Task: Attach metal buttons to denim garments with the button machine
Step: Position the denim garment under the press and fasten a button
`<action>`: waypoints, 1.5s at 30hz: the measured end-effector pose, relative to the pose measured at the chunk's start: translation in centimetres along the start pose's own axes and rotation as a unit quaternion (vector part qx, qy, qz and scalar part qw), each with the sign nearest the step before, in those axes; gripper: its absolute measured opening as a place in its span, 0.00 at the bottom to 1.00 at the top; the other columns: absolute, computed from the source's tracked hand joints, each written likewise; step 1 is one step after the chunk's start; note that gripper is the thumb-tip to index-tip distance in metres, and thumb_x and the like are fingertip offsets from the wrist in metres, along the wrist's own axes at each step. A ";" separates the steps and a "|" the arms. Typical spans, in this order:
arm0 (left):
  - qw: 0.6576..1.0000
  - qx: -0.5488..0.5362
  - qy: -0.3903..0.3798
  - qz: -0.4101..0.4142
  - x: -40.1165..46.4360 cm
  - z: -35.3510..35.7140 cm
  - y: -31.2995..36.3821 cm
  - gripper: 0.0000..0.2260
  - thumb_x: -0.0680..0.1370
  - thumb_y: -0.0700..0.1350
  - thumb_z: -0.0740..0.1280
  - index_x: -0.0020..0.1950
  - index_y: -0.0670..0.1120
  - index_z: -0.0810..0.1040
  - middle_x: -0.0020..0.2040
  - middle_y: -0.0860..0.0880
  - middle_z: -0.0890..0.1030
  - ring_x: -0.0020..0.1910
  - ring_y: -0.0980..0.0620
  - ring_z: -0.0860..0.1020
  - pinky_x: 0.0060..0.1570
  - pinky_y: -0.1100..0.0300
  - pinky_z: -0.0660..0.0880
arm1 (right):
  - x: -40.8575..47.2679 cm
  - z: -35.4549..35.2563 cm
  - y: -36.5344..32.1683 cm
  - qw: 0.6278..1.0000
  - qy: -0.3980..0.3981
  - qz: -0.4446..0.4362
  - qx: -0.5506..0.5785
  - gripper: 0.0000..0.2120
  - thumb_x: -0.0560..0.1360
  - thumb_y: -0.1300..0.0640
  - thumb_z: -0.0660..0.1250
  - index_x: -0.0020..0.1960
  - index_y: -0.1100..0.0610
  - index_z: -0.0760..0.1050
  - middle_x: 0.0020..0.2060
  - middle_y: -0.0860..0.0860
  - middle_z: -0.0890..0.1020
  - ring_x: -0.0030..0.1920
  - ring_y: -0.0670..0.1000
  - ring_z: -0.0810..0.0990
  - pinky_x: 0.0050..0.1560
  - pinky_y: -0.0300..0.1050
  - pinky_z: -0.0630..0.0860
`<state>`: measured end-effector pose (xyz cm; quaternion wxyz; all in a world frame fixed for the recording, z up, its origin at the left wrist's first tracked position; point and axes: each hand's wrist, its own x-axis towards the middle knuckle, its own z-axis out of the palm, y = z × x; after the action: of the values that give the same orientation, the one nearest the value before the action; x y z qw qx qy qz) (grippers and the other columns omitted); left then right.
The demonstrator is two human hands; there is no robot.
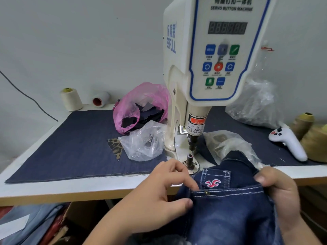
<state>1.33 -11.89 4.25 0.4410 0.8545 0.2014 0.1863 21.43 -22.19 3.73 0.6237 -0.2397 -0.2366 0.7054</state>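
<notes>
The denim garment (pixel 235 209) lay at the near edge of the bench (pixel 88 188), at about five o'clock in the view, its upper part lifted toward the button machine (pixel 208 68). A small pocket with a red stitched logo (pixel 212 183) faced up, and a metal button (pixel 206 192) sat on the seam just below it.

The left hand (pixel 159 195) was at the garment's nine o'clock side, forefinger stretched to the seam beside the button and thumb underneath, pinching the fabric edge. The right hand (pixel 281 193) was at its three o'clock side, fingers curled over a fold of the denim and gripping it. The two hands were apart, with the pocket between them.

At twelve o'clock from the garment stood the machine's lower post (pixel 190 159), with the upper punch (pixel 192 142) directly above it and a gap between them; the denim was near the post, but I could not tell if it touched.

A dark blue cloth (pixel 70 144) covered the bench. On it, at ten o'clock from the post, lay a clear bag (pixel 141 145), a leopard-print scrap (pixel 115 146) and a pink bag (pixel 141 103) of dark cloth pieces. Two thread cones (pixel 71 99) stood at the far left corner. At two o'clock lay another clear bag (pixel 228 144), and farther right a white controller (pixel 290 142) near brown thread cones (pixel 304 124).
</notes>
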 end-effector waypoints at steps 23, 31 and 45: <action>0.984 0.082 -0.034 0.154 1.7 1.1 3.3 0.08 0.75 0.40 0.70 0.48 0.51 0.77 0.53 0.61 0.75 0.52 0.67 0.74 0.52 0.76 0.66 | -1.5 0.6 -0.9 0.837 0.048 -0.029 -0.544 0.33 0.61 0.31 0.75 0.61 0.46 0.78 0.59 0.44 0.83 0.62 0.41 0.79 0.57 0.32 0.74; 0.990 0.060 -0.029 0.127 1.3 1.0 3.1 0.09 0.76 0.44 0.70 0.47 0.58 0.76 0.55 0.63 0.70 0.57 0.63 0.72 0.55 0.74 0.65 | -0.8 -1.2 -0.8 0.902 -0.003 0.119 -0.416 0.50 0.57 0.36 0.81 0.65 0.70 0.72 0.61 0.70 0.76 0.62 0.61 0.75 0.67 0.56 0.66; 0.946 -0.308 -0.098 -0.002 0.9 2.1 -1.3 0.30 0.73 0.44 0.70 0.73 0.50 0.65 0.74 0.46 0.69 0.73 0.48 0.70 0.72 0.53 0.67 | -1.0 -1.7 0.2 0.987 -0.008 -0.001 -0.163 0.27 0.58 0.71 0.70 0.57 0.72 0.72 0.49 0.71 0.77 0.46 0.65 0.78 0.46 0.54 0.78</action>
<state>2.90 -12.13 2.15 0.7004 0.6909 0.0913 0.1538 22.42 -23.14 2.31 0.5750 -0.3319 -0.3538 0.6588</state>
